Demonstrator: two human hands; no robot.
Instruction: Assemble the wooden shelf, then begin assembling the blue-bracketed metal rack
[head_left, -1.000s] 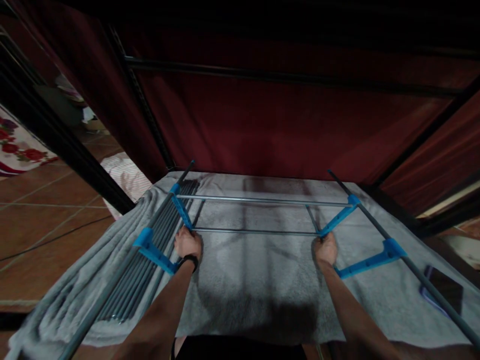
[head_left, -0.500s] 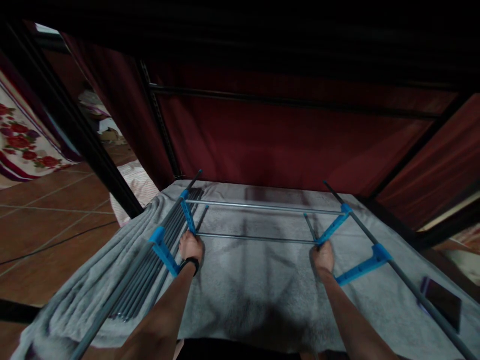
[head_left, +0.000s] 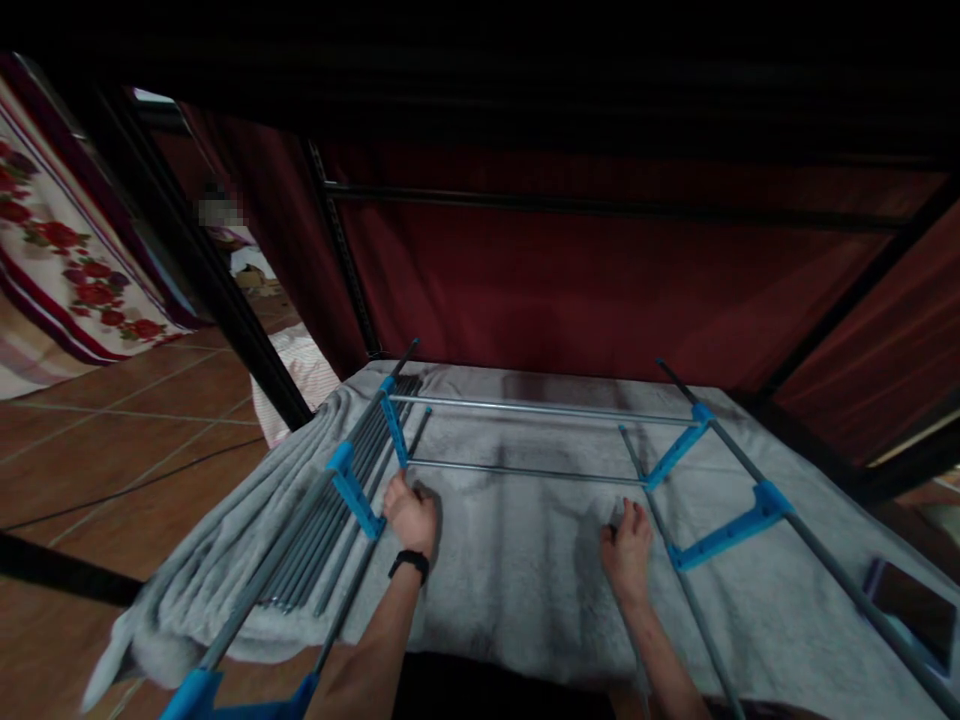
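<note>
A frame of grey metal tubes with blue plastic brackets rests on a grey blanket (head_left: pixel 525 560). My left hand (head_left: pixel 411 515) is by the lower end of the far left bracket (head_left: pixel 394 430), fingers loosely extended; whether a fingertip touches it I cannot tell. My right hand (head_left: pixel 628 550) hovers left of the right inner tube (head_left: pixel 694 610), fingers slightly bent and apart, holding nothing. The far right bracket (head_left: pixel 675 455) is just beyond it. Two thin crossbars, the upper one (head_left: pixel 540 407) and the lower one (head_left: pixel 525 470), link the two sides.
Several loose metal tubes (head_left: pixel 337 520) lie bundled at the left, partly under the frame. A phone (head_left: pixel 915 610) lies at the right edge. Dark red curtains (head_left: pixel 600 290) and black metal posts (head_left: pixel 217 270) enclose the bed. A floral cloth (head_left: pixel 82 260) hangs at the left above the tiled floor.
Both hands have come off the brackets at the ends of the lower crossbar and drawn slightly back toward me. The view has shifted, bringing another blue bracket into sight at bottom left.
</note>
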